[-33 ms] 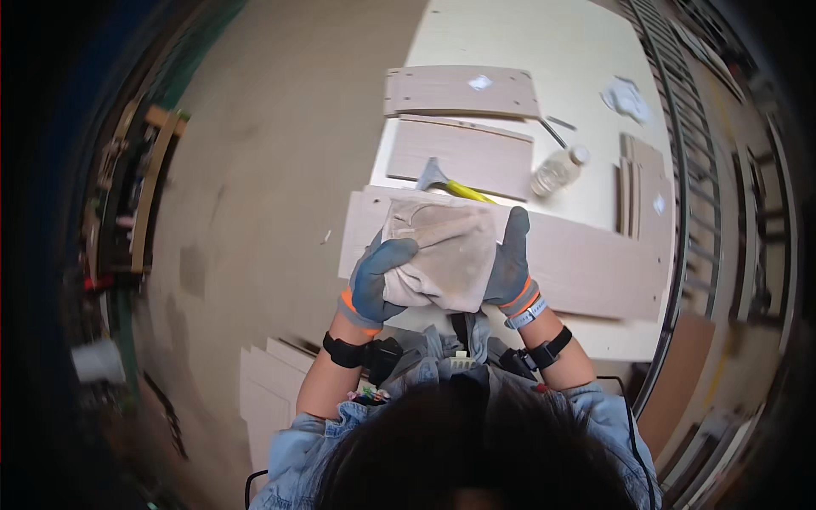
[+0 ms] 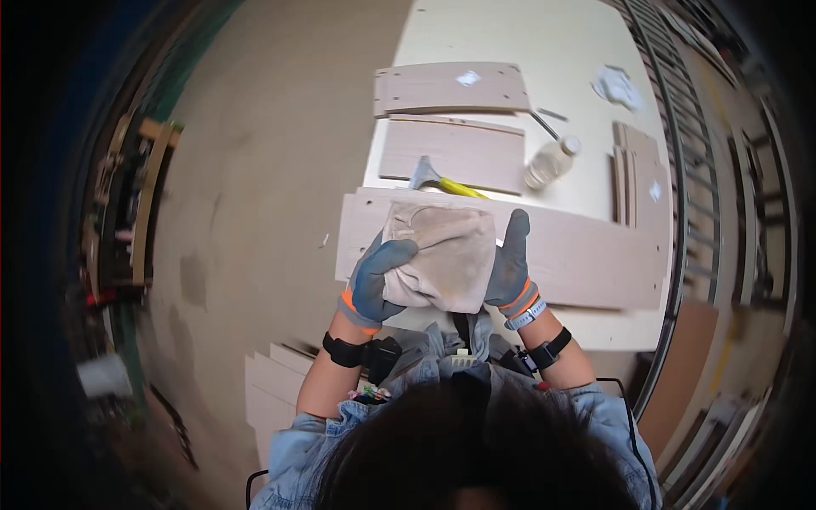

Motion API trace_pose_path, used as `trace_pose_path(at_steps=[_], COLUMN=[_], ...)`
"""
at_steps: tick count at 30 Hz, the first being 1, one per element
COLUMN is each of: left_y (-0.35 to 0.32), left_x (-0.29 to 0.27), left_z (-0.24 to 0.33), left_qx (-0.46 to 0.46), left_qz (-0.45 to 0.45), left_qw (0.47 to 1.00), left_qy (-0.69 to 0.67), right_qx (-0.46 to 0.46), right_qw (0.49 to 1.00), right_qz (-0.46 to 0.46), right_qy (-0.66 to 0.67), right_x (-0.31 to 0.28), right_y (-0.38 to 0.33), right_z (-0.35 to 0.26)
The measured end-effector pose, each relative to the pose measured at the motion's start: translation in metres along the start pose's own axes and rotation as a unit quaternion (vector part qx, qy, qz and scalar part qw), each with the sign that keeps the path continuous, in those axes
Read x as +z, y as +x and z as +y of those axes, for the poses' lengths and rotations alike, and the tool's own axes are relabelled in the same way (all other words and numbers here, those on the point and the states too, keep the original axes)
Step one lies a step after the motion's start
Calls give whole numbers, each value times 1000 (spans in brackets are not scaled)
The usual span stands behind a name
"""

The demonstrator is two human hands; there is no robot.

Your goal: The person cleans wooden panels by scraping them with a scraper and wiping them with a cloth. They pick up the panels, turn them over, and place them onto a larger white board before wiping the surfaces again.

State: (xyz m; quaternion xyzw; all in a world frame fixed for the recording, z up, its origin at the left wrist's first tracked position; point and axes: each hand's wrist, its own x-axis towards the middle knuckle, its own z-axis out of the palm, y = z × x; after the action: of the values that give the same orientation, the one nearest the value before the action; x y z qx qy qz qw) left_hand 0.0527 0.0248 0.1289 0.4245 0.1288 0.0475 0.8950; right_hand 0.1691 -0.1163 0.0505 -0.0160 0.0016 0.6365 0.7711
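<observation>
Beige cloth point(image 2: 440, 259), bunched, held over the left part of the long pale panel point(image 2: 586, 255); left gloved hand point(image 2: 376, 276), grip closed on it, thumb on top; right gloved hand point(image 2: 510, 263) at its right edge, thumb raised, grip can't be told. Since last frame tabletop point(image 2: 561, 42) and panel shifted slightly leftward in view; hold unchanged, same handling. Beyond: yellow-handled tool point(image 2: 459, 187), capped bottle point(image 2: 549, 166)

The white table point(image 2: 476, 34) carries a long board point(image 2: 586, 255) along its near side. Beyond it lie two shorter boards point(image 2: 455, 151) — one behind the other — a yellow-handled scraper point(image 2: 457, 187), a clear bottle point(image 2: 548, 166), a crumpled white cloth point(image 2: 618, 87) and, rightward, layered boards point(image 2: 648, 174).
</observation>
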Motion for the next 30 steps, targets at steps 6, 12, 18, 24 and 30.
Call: trace_pose_path(at_steps=[6, 12, 18, 24, 30], left_y=[36, 44, 30, 36, 43], left_x=[-6, -43, -57, -43, -29], left_z=[-43, -64, -64, -96, -166], left_qx=[-92, 10, 6, 4, 27], left_qz=[-50, 54, 175, 66, 3], left_qw=[975, 889, 900, 615, 506], left_qy=[195, 455, 399, 786, 862], right_qx=[-33, -5, -112, -316, -96], right_qw=[974, 999, 990, 481, -16], right_qz=[100, 53, 84, 311, 432], right_qy=[-201, -2, -3, -756, -896], right_x=[-8, -12, 6, 0, -114], right_y=[-52, -70, -100, -182, -134], right_z=[-1, -13, -35, -108, -81])
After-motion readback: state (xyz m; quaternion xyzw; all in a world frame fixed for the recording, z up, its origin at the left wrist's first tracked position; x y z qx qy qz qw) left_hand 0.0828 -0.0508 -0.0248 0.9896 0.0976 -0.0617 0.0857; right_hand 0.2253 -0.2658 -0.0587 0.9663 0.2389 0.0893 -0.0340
